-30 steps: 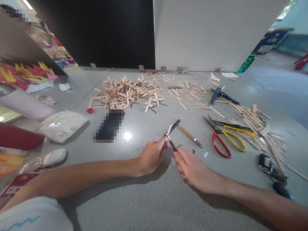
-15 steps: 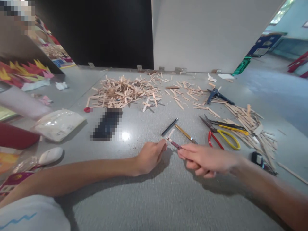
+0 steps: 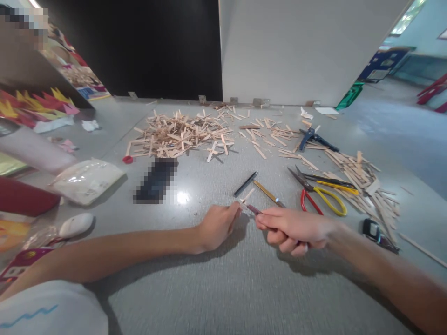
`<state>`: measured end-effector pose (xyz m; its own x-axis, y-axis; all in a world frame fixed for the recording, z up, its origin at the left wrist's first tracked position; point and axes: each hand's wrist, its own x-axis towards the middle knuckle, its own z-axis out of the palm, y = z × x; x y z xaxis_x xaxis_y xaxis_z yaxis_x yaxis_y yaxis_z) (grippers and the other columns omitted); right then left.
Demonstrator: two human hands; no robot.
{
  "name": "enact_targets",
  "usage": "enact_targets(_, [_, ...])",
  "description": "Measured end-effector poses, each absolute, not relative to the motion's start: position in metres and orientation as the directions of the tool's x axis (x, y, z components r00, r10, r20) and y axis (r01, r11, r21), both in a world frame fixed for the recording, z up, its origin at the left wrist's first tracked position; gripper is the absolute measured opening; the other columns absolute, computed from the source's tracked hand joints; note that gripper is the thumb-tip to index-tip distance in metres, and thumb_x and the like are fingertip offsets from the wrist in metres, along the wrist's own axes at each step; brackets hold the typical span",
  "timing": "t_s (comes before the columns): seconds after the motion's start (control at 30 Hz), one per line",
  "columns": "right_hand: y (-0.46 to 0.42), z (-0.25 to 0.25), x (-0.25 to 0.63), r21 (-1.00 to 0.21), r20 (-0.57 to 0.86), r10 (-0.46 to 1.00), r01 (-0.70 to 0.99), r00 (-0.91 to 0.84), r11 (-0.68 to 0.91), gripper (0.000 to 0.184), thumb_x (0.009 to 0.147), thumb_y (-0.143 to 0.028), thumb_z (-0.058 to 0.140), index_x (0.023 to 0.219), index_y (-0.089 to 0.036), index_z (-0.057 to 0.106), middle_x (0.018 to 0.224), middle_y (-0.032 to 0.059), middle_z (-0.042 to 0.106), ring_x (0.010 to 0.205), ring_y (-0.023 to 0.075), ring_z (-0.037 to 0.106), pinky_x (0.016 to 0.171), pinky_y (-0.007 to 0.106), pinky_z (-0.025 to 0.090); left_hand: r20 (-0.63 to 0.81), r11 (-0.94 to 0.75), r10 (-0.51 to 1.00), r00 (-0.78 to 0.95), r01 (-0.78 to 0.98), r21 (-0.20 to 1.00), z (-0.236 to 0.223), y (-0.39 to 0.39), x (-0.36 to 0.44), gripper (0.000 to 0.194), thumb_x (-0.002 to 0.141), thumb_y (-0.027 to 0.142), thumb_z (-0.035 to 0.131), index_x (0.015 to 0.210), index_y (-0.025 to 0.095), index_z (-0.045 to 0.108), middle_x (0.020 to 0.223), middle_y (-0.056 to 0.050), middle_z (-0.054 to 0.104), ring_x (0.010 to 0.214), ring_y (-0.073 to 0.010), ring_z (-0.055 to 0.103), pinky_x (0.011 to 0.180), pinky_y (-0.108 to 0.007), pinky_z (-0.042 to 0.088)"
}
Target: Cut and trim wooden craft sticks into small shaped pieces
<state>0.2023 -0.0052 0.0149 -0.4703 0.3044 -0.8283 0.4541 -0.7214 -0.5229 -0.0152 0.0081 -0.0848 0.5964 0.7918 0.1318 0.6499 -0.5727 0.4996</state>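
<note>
My left hand [image 3: 217, 226] pinches a small pale wooden stick [image 3: 247, 195] that rests low over the grey table [image 3: 223, 284]. My right hand [image 3: 293, 228] grips a thin dark-red craft knife [image 3: 252, 209], its tip touching the stick near my left fingertips. Both forearms lie on the table. A black pen [image 3: 246, 183] and a yellow-handled knife [image 3: 268, 194] lie just beyond the hands.
A large pile of wooden sticks [image 3: 178, 134] lies at the back, more sticks [image 3: 363, 179] at the right. Red-and-yellow scissors [image 3: 323, 195], blue pliers [image 3: 314, 138], a white bag [image 3: 85, 180], a computer mouse [image 3: 75, 224] and a dark phone [image 3: 156, 180] are around.
My right hand has turned and closed into a fist around the knife handle. The stick in my left hand has come down lower toward the table. The view shifted slightly.
</note>
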Motion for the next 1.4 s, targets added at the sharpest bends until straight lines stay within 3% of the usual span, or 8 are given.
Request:
enact_targets(0.17, [-0.019,0.000,0.192,-0.638,-0.747,0.478,0.298,-0.462,-0.710,0.034,0.120,-0.039,0.026,0.089,-0.028,0.034,0.055,-0.0150,0.028,0.041,0.0073,0.011,0.038,0.012,0.018,0.134,-0.568,0.799,0.586,0.664,0.486,-0.085,0.009,-0.015,0.021,0.104,0.017,0.037,0.095,0.021,0.056,0.059,0.005,0.053,0.049,-0.0142,0.050,0.054,-0.024,0.036])
enact_targets(0.37, [0.002,0.010,0.213,-0.508,-0.806,0.216,0.456,-0.551,-0.731,0.036,0.118,-0.046,0.032,0.088,-0.028,0.037,0.053,-0.0158,0.024,0.043,0.0061,0.003,0.036,0.011,0.010,0.131,-0.592,0.778,0.614,0.647,0.481,-0.082,0.007,-0.015,0.021,0.104,0.019,0.037,0.098,0.020,0.058,0.061,0.003,0.056,0.050,-0.0140,0.050,0.054,-0.023,0.037])
enact_targets(0.5, [-0.003,0.004,0.207,-0.579,-0.767,0.351,0.345,-0.537,-0.738,0.036,0.119,-0.048,0.028,0.090,-0.028,0.037,0.054,-0.0161,0.024,0.042,0.0065,0.006,0.037,0.010,0.013,0.125,-0.580,0.786,0.605,0.654,0.485,-0.082,0.007,-0.016,0.025,0.107,0.022,0.035,0.097,0.020,0.057,0.056,0.005,0.050,0.046,-0.0133,0.045,0.051,-0.023,0.033])
enact_targets(0.87, [-0.029,-0.005,0.183,-0.640,-0.749,0.496,0.284,-0.439,-0.715,0.032,0.120,-0.038,0.025,0.091,-0.029,0.034,0.055,-0.0155,0.028,0.040,0.0073,0.013,0.038,0.014,0.018,0.104,-0.549,0.807,0.582,0.673,0.496,-0.081,0.008,-0.014,0.026,0.106,0.021,0.034,0.096,0.021,0.059,0.056,0.005,0.049,0.046,-0.0151,0.045,0.053,-0.025,0.033])
enact_targets(1.1, [-0.008,0.009,0.202,-0.548,-0.807,0.327,0.416,-0.492,-0.726,0.037,0.120,-0.041,0.023,0.089,-0.028,0.036,0.054,-0.0159,0.023,0.043,0.0074,0.005,0.038,0.014,0.009,0.130,-0.573,0.787,0.603,0.636,0.517,-0.080,0.007,-0.016,0.016,0.099,0.016,0.042,0.092,0.021,0.056,0.057,0.007,0.046,0.046,-0.0135,0.044,0.052,-0.024,0.030])
enact_targets(1.4, [-0.006,0.006,0.202,-0.677,-0.735,0.538,0.487,-0.413,-0.551,0.028,0.118,-0.037,0.035,0.095,-0.024,0.047,0.066,-0.0113,0.037,0.045,0.0061,0.024,0.038,0.015,0.021,0.189,-0.539,0.810,0.555,0.578,0.613,-0.081,0.012,-0.010,0.030,0.108,0.027,0.033,0.086,0.022,0.053,0.058,0.006,0.043,0.048,-0.0138,0.041,0.054,-0.025,0.030])
